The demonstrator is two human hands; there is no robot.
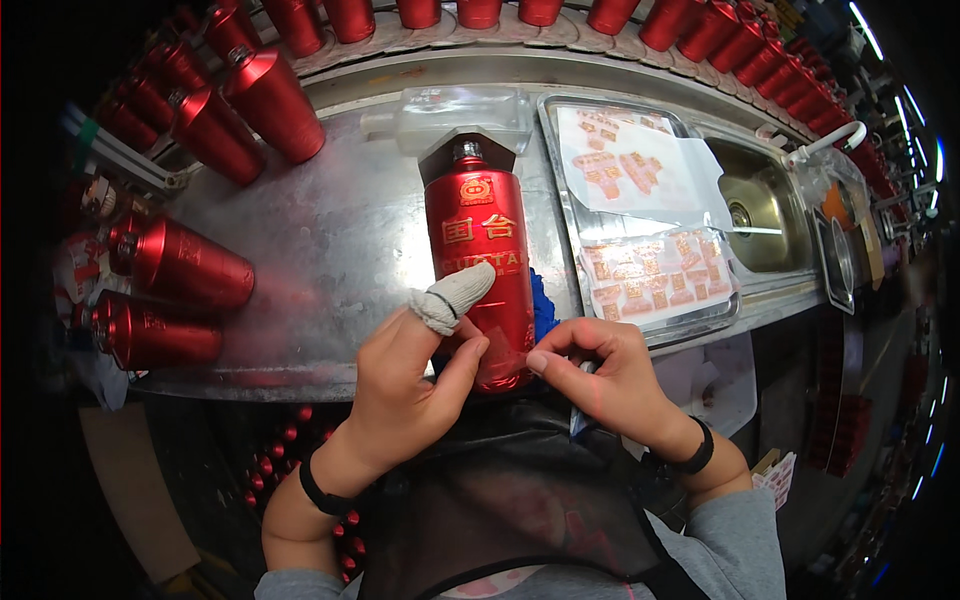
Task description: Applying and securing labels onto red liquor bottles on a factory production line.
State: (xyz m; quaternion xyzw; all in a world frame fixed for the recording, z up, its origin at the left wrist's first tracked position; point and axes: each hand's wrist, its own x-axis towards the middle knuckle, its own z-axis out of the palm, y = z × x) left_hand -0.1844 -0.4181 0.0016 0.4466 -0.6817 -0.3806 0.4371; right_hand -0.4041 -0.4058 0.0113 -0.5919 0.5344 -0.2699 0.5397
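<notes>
A red metallic bottle (478, 215) with gold lettering lies on the metal table in front of me, its neck pointing away and resting in a dark angular holder (508, 160). Over its lower part is a small, thin see-through film (503, 343). My left hand (410, 365) pinches the film's left side between thumb and finger; a white knit finger cover (460, 295) on this hand lies across the bottle. From the right, my right hand (600, 370) is closed in a pinch at the film's other edge, by the bottle's base.
On the right, a metal tray (560, 190) carries sheets of red-and-gold decals (655, 275), beside a sink (765, 215). A blue cloth (543, 305) touches the bottle's right side. Several red bottles (190, 262) stand at the left, more along the far conveyor (400, 40). A clear block (465, 115) lies beyond the holder.
</notes>
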